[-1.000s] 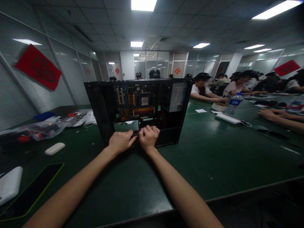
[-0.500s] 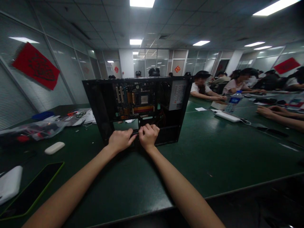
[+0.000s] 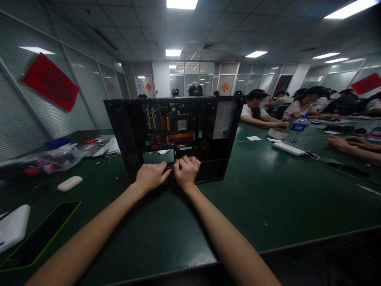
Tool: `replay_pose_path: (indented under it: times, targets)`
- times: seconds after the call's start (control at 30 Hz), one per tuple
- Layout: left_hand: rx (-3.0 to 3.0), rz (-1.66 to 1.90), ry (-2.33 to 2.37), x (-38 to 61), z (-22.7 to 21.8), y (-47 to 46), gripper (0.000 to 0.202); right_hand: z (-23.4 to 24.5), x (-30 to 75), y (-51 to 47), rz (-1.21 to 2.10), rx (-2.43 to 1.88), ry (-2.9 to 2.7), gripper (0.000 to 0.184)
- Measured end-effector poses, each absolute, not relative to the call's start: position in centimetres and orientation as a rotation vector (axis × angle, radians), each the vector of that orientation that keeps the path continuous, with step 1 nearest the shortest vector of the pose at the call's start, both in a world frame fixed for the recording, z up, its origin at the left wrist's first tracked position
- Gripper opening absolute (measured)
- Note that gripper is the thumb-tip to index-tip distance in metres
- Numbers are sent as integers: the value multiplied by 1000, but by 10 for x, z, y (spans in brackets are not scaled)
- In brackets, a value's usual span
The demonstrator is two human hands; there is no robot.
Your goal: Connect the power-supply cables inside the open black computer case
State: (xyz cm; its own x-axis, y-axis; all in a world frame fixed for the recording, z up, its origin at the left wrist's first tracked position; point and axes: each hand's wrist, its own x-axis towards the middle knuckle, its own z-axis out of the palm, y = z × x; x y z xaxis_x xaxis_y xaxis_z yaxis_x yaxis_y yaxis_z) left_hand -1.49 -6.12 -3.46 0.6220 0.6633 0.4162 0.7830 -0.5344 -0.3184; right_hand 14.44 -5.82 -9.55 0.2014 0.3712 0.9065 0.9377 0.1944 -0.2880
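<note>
An opened black computer case [image 3: 175,99] stands on the green table with its inside facing me. Its motherboard [image 3: 160,129] sits in the upper part, and a silver power supply [image 3: 222,121] fills the upper right corner. Low in the case, my left hand [image 3: 151,174] is closed, fingers curled round a dark inner edge and thumb pointing right. Close beside it, my right hand [image 3: 187,171] is closed over the same dark edge, knuckles up. Both sets of fingertips are partly hidden, and the exact part between them is too dark to make out.
At the left lie a phone [image 3: 41,234], a white oval case [image 3: 70,183], a white device [image 3: 13,228] and a plastic bag [image 3: 56,161]. To the right are a power strip [image 3: 288,149], a water bottle [image 3: 297,128] and a co-worker's hands [image 3: 342,142].
The view has shifted slightly, so the surroundings sit a little farther right. Both hands keep their grip in the same place on the case.
</note>
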Motion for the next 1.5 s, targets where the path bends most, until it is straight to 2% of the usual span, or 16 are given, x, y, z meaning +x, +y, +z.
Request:
replay_pose_path:
  times: [1.5]
  targets:
    - [-2378,-333,-1158,-13,-33,-64,41,-92,145,-62,-624,-1413,-1400,32]
